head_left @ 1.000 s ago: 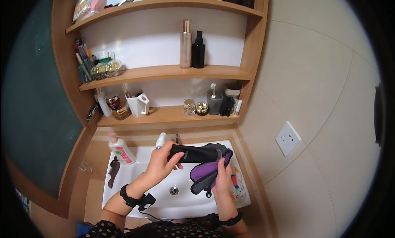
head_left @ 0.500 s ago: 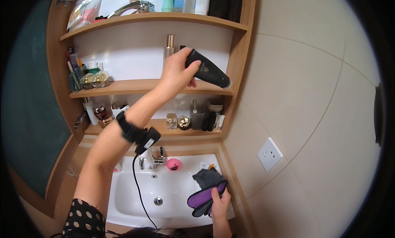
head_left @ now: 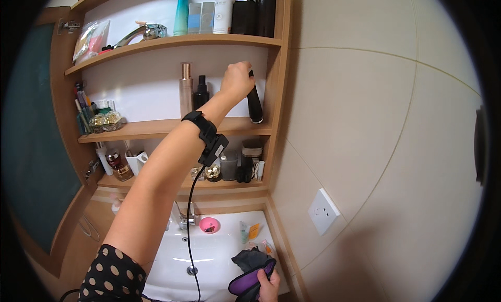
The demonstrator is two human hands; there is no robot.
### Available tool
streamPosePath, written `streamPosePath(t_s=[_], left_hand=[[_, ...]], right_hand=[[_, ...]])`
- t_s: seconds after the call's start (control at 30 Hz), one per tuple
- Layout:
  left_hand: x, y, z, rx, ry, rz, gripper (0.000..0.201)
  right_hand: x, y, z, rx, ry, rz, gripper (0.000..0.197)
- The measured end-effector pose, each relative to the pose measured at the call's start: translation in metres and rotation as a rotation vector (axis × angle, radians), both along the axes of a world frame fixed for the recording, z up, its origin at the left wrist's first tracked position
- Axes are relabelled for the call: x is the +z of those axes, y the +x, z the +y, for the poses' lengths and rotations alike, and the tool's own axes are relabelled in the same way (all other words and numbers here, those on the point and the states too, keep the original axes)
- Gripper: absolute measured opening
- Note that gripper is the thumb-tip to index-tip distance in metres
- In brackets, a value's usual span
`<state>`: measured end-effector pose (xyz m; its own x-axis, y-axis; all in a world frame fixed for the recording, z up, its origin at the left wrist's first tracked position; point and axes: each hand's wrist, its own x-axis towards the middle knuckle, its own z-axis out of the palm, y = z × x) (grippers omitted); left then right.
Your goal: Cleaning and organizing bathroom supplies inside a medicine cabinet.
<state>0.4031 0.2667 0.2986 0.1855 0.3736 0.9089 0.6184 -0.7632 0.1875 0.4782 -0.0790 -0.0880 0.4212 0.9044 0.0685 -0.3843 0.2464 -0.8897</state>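
In the middle shelf of the cabinet [head_left: 156, 129], my left hand [head_left: 237, 82] reaches to the right end, its fingers closed on the top of a black tapered tube [head_left: 254, 105]. The tube stands nearly upright, capped end down, at the shelf board; whether it bears on the board I cannot tell. A rose-gold bottle [head_left: 186, 91] and a smaller black bottle [head_left: 201, 93] stand left of it. Low at the right, over the basin's edge, my right hand [head_left: 269, 288] grips a purple and dark grey cloth item [head_left: 245, 284] with black edging.
The white basin [head_left: 172, 260] has a chrome faucet [head_left: 189, 216] and a pink bowl [head_left: 210, 225]; small packets [head_left: 253, 231] lie on its right rim. Bottles [head_left: 223, 12] and jars crowd the other shelves. The open cabinet door [head_left: 31, 135] hangs left; a socket [head_left: 323, 212] is on the right wall.
My left hand has carried the black tube into the middle shelf's right end, turning it from slanted to nearly upright. The right hand keeps the cloth item, now lower in view. The whole view has shifted.
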Motion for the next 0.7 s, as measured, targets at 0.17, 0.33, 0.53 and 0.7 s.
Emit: streamPosePath(t_s=[0.17,0.33,0.53,0.7], left_hand=[[0.001,0.015,0.011,-0.005,-0.06,-0.006,0.034],[-0.013,0.027,0.004,-0.179,-0.394,-0.065,0.042],[-0.05,0.02,0.013,-0.246,-0.749,0.076,0.036],[-0.067,0.02,0.021,-0.209,-0.737,0.153,0.031]], right_hand=[[-0.009,0.006,-0.005,0.045,-0.011,0.004,0.034],[-0.023,0.014,-0.006,0.068,-0.087,0.111,0.04],[-0.009,0.015,-0.004,-0.015,-0.041,0.195,0.038],[-0.007,0.015,-0.002,-0.02,0.064,0.189,0.029]])
